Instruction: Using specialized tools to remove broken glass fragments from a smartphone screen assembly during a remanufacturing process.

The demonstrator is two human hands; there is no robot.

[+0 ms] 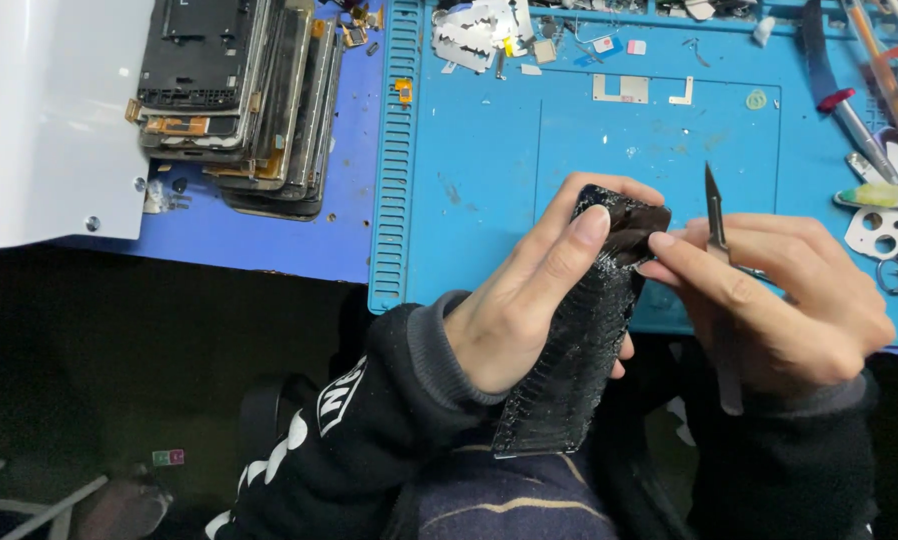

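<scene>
Two bare hands work over the near edge of a blue work mat (489, 170). The left hand (529, 290) wraps around a shattered black phone screen (579, 360), its fingers closed along the top of the panel, with the index fingertip (591, 222) pressed flat near the upper end. The panel stands tilted, its upper end above the mat's front edge and its lower end down toward the person's lap. The right hand (779, 300) meets the panel's upper right corner, thumb and forefinger pinching at that corner, while a thin scalpel blade (714, 205) sits tucked between its fingers and points upward. Both wrists are covered by dark sleeves.

A stack of stripped phone frames (239, 100) lies on the blue table at the upper left, beside a white panel (49, 110). Small metal scraps (479, 35) are scattered along the far edge of the mat, and hand tools (869, 120) lie at the right.
</scene>
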